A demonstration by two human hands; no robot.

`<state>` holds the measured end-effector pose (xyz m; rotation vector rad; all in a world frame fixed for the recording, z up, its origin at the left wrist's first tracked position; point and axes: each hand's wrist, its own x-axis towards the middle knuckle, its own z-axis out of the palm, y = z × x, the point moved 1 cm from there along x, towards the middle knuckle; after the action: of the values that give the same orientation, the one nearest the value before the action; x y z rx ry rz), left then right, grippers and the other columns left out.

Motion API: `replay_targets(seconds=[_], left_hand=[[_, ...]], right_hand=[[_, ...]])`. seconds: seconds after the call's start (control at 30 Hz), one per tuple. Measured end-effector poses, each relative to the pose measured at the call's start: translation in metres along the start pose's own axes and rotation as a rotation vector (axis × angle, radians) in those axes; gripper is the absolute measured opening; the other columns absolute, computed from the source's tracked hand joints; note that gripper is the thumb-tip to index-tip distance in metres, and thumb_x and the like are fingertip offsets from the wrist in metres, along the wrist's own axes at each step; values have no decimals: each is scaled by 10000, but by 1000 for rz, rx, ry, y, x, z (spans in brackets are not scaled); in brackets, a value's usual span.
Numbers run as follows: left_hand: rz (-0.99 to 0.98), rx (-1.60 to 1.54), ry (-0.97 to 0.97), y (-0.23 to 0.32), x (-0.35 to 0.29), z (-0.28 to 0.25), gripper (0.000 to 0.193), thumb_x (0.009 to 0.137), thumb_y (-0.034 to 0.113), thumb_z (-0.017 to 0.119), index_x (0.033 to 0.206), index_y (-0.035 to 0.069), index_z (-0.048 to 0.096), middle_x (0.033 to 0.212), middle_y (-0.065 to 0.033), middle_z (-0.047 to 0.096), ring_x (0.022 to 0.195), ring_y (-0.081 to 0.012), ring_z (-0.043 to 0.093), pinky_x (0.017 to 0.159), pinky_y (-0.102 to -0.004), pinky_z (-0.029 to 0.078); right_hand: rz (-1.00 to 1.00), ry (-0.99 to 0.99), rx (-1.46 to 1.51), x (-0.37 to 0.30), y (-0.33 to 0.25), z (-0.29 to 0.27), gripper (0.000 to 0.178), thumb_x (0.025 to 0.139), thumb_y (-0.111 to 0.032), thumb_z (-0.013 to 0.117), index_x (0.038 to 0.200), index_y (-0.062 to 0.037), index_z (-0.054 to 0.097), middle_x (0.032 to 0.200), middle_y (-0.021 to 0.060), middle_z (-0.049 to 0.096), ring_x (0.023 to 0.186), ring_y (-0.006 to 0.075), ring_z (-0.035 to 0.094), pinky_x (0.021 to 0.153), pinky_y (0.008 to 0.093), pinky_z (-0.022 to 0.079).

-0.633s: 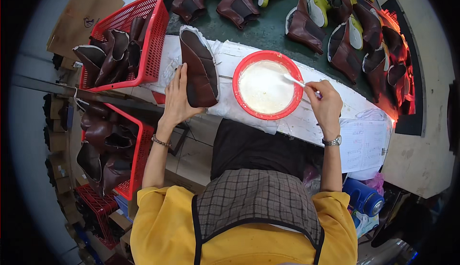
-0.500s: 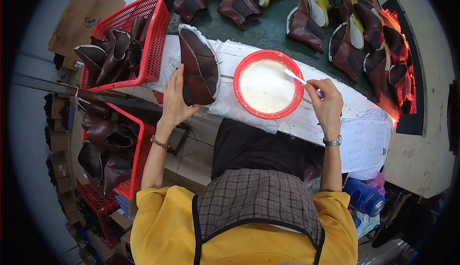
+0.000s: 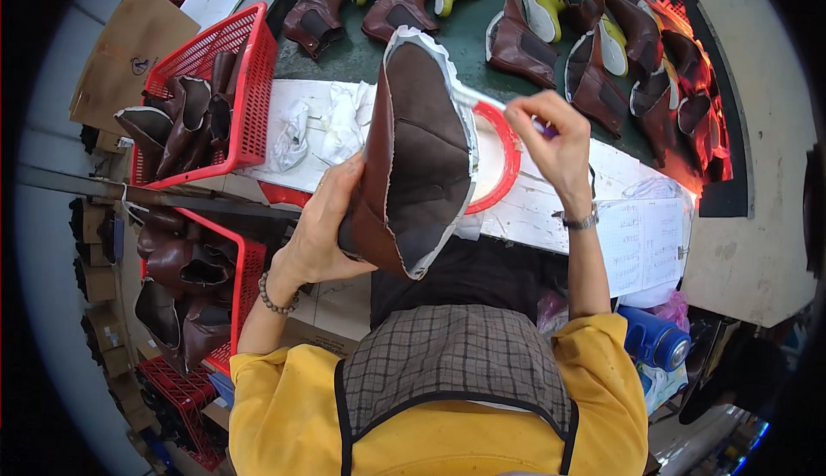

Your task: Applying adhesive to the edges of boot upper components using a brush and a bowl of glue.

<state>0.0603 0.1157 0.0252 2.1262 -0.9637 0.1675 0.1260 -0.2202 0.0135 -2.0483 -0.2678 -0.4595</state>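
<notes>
Clamped in the left hand (image 3: 320,233): a brown boot upper (image 3: 413,153), gripped at its lower end, thumb on the near face, fingers hidden behind the leather. Held up off the white work table (image 3: 533,205), inside surface turned toward the head camera, pale lining showing along the edges, top end reaching up over the green conveyor belt (image 3: 469,46). Covers most of the red bowl (image 3: 508,162), of which only the right rim shows.

Pinched shut in the right hand (image 3: 551,145): a thin brush (image 3: 471,97), pale handle running left to the right edge of the upper, tip touching or just beside it; cannot tell which. Metal watch (image 3: 578,219) on that wrist, bead bracelet (image 3: 274,297) on the left one.

On the table left of the upper, crumpled white rags (image 3: 331,123). Further left, a red basket (image 3: 249,89) holding more brown uppers, a second red basket (image 3: 245,274) below it. On the belt, rows of brown boots on yellow-green lasts (image 3: 533,11). At right on the table, a printed sheet (image 3: 641,244); beneath it, a blue bottle (image 3: 654,343).
</notes>
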Motion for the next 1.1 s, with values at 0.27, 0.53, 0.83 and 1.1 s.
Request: replay_targets(seconds=[0.27, 0.53, 0.83, 1.1], left_hand=[[4, 24, 381, -7, 12, 13, 1358, 599, 262, 1008, 1560, -113, 124, 1531, -285, 396, 1363, -383, 506, 1116, -429, 415], [300, 361, 589, -58, 18, 24, 1015, 734, 72, 872, 1549, 236, 290, 1337, -258, 495, 1179, -459, 566, 964, -506, 477], [317, 475, 489, -85, 40, 23, 829, 790, 10, 809, 1476, 303, 447, 1360, -222, 501, 1211, -455, 541, 993, -516, 473], [-6, -2, 292, -61, 34, -28, 1239, 557, 122, 924, 1590, -9, 253, 1586, -227, 369, 1463, -309, 403, 1197, -415, 329]], right_hand=[[-102, 72, 113, -12, -11, -2, 165, 818, -19, 824, 977, -14, 779, 938, 51, 679, 785, 99, 628, 668, 222, 493], [-159, 25, 106, -42, -27, 6, 224, 753, 11, 856, 963, -22, 782, 922, 64, 693, 811, 144, 656, 694, 256, 524], [-63, -112, 176, -62, -37, 14, 224, 775, -13, 858, 990, -21, 795, 925, 55, 694, 779, 96, 644, 631, 208, 502], [99, -24, -86, -42, 8, 10, 76, 850, -99, 778, 911, -55, 791, 845, 72, 709, 711, 168, 671, 592, 299, 494]])
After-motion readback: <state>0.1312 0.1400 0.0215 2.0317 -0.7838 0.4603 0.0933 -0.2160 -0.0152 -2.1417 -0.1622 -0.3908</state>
